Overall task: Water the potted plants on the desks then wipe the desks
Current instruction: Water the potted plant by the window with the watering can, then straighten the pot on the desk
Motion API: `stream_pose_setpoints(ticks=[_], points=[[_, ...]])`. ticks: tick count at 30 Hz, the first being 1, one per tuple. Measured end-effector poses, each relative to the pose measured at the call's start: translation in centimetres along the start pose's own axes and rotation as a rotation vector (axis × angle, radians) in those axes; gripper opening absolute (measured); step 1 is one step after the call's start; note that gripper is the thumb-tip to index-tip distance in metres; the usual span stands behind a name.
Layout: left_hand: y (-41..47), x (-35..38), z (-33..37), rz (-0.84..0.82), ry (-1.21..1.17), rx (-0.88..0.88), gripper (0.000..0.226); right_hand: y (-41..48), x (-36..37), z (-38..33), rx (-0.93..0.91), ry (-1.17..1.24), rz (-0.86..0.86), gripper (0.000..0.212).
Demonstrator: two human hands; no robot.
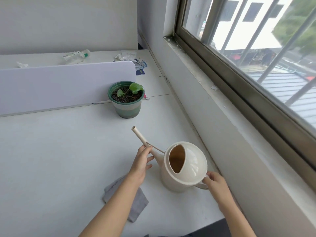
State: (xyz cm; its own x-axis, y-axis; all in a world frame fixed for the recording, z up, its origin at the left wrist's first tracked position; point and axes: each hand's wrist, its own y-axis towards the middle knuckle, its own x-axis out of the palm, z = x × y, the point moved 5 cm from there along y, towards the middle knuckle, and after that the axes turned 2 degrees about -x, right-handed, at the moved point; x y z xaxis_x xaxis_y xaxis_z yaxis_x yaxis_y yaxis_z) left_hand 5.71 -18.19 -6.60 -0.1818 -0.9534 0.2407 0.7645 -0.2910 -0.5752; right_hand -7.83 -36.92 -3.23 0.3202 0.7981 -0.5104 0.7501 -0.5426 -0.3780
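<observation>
while the cream watering can (pixel 185 168) sits low at the window-side edge of the white table (pixel 51 159), both hands are on it. left hand (pixel 140 166) pinches the long thin spout (pixel 139 135) abt midway, thumb + fingers curled round it. spout tip points up and away twd the potted plant (pixel 127 100), w/ a clear gap between tip and pot. right hand (pixel 216 183) grips the can's loop handle (pixel 201 186) at the near-right side, fingers wrapped over it. can't tell if the can's base rests on the table or is just off it. fill opening on top faces the camera, inside looks brownish; water level not readable.

plant: small, a few green leaves in dark soil. green plastic pot w/ paler lower part, upright, at the back of the table just beside the end of a pale lilac divider panel (pixel 65 82). grey cloth (pixel 138 206) lies rumpled on the table under the left forearm, near the can but apart from it.

beyond the divider a 2nd table (pixel 106 54) carries a clear plastic bottle w/ green cap (pixel 77 56) lying on its side, crumpled white paper (pixel 123 56) and a blue booklet (pixel 140 71). to the right: white sill (pixel 222 108) and a barred window (pixel 256 57).
</observation>
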Motion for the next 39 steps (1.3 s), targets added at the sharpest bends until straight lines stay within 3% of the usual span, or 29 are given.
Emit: stream_pose_setpoints(ticks=[5, 8, 11, 19, 28, 33, 39], points=[[-0.3, -0.9, 0.4, 0.047, 0.012, 0.04, 0.027, 0.2, -0.7, -0.6, 0.013, 0.079, -0.01, 0.011], [-0.8, -2.5, 1.7, 0.132, -0.03, 0.114, 0.04, 0.9, -1.6, -2.6, -0.029, 0.138, 0.025, 0.03], [-1.1, -4.6, 3.8, 0.201, -0.076, 0.184, 0.041, 2.5, -1.7, -6.0, -0.123, 0.069, 0.031, 0.038], [-0.6, -10.3, 8.9, 0.345, -0.094, 0.295, 0.04, 8.6, 3.8, -16.9, -0.392, -0.008, -0.12, 0.03], [4.8, -13.6, 13.7, 0.441, -0.033, 0.322, 0.041, 17.0, 10.8, -21.6, -0.293, 0.062, -0.226, 0.035], [9.9, -13.2, 15.5, 0.387, 0.063, 0.327, 0.045, 20.9, 14.3, -22.4, -0.222, 0.201, -0.273, 0.037], [16.3, -12.4, 17.6, 0.31, 0.046, 0.331, 0.049, 23.0, 17.6, -23.2, -0.268, 0.436, -0.265, 0.041]])
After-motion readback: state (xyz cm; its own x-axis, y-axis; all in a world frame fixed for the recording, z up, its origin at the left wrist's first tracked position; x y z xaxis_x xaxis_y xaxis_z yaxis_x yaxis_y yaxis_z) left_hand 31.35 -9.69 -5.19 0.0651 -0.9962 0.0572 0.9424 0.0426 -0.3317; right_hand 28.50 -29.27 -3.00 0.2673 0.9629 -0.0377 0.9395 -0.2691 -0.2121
